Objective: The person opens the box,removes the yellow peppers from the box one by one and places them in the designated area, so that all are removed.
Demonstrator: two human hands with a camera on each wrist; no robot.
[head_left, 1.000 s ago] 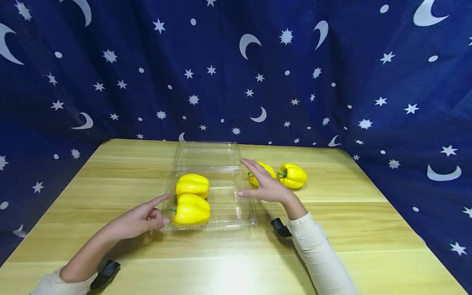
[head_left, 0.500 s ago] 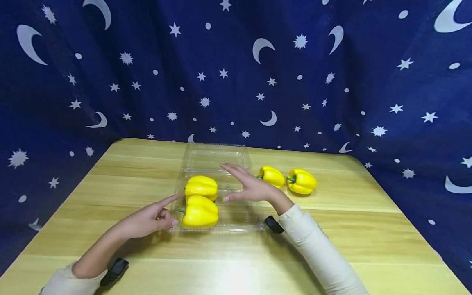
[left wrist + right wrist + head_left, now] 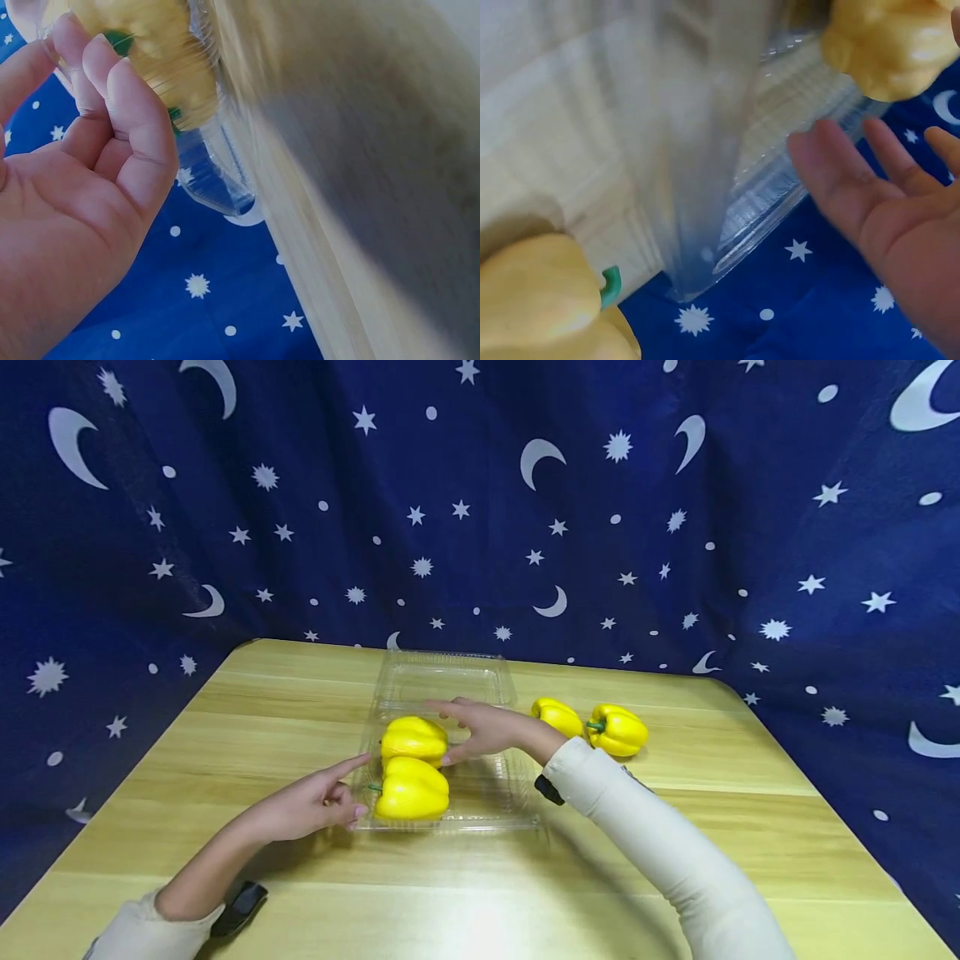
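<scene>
A clear hinged plastic container lies with its lid flipped back. In its left half sit two yellow bell peppers, the front pepper against the back pepper. My left hand holds the container at its front left edge, index finger straight along the side and other fingers curled at the wall. My right hand hovers over the container with spread fingers, thumb tip close by the back pepper's right side. The right wrist view shows nothing between the fingers and that pepper.
Two more yellow bell peppers lie on the table right of the container: a nearer one, partly behind my right wrist, and a farther one. The container's lid reaches toward the dark blue curtain.
My right hand has moved left from the container's right edge to beside the back pepper. My left hand keeps its place at the container. The head view has turned slightly left.
</scene>
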